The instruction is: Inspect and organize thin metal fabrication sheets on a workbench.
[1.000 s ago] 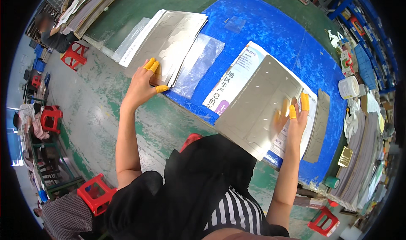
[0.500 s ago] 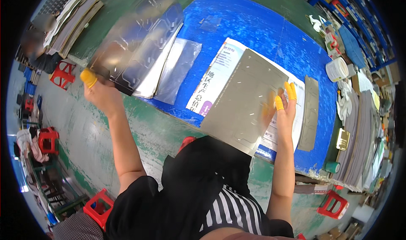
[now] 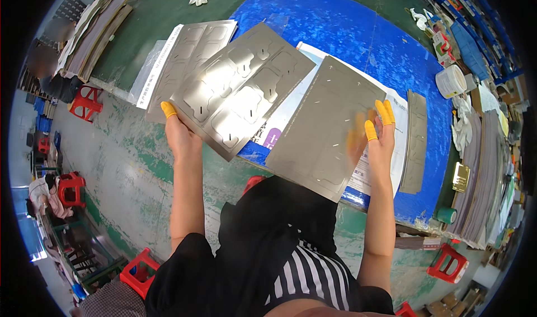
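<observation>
My left hand (image 3: 182,135) is closed on the near-left edge of a thin silver metal sheet (image 3: 238,93) with rounded outlines and small slots. Its thumb wears a yellow finger cot; the other fingers are hidden beneath. This sheet hangs tilted over the blue table, close to a second, plainer grey metal sheet (image 3: 324,129) lying on printed paper (image 3: 400,127). At that sheet's right edge is my right hand (image 3: 380,138), open, its yellow-capped fingers stretched out and reflected in the metal. Left of the held sheet lies another outlined metal sheet (image 3: 193,46), partly covered.
A narrow metal strip (image 3: 414,143) lies on the blue tabletop (image 3: 335,20) at the right. Beyond it stand a white tub (image 3: 450,81), a green tape roll (image 3: 446,215) and stacked boards (image 3: 475,177). Red stools (image 3: 86,103) stand on the floor at the left.
My left hand has brought the metal sheet rightward from the far left, lowering and turning its outlined face up. The sheet at the left has come into view. My right hand stays at the plain sheet's edge.
</observation>
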The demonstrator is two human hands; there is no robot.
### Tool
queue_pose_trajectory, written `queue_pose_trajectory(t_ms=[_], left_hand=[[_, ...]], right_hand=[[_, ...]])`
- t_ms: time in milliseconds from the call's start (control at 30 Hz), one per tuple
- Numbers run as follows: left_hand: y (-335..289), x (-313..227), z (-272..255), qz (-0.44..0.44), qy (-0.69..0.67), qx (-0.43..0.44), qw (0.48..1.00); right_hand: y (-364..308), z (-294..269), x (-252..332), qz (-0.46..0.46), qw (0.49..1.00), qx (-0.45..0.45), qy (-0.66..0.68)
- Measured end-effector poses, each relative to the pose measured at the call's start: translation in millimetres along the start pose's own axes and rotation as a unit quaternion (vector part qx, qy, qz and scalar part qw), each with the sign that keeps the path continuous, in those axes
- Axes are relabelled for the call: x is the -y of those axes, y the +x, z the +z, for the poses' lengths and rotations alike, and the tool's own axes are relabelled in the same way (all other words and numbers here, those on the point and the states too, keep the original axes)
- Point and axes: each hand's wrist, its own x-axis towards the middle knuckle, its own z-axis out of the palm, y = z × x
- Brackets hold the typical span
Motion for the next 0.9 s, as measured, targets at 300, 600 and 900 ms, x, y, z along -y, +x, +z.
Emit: queue_pose_trajectory(t_ms=[300,600,900], left_hand=[[-9.8,6.7,-7.1,0.036,-0.007,0.017,0.999],[-89.6,12.9,16.9,0.322,0.198,0.167,0.911],[-144.0,77.2,40.3,0.400,0.377,0.662,0.511]], right_hand=[[-2.5,1.1,0.0,-0.003,1.000,0.006,-0.017],[-1.0,-2.0,8.4,0.029,1.000,0.001,-0.014],[3.7,-6.7,-8.7,0.125,0.956,-0.041,0.262]])
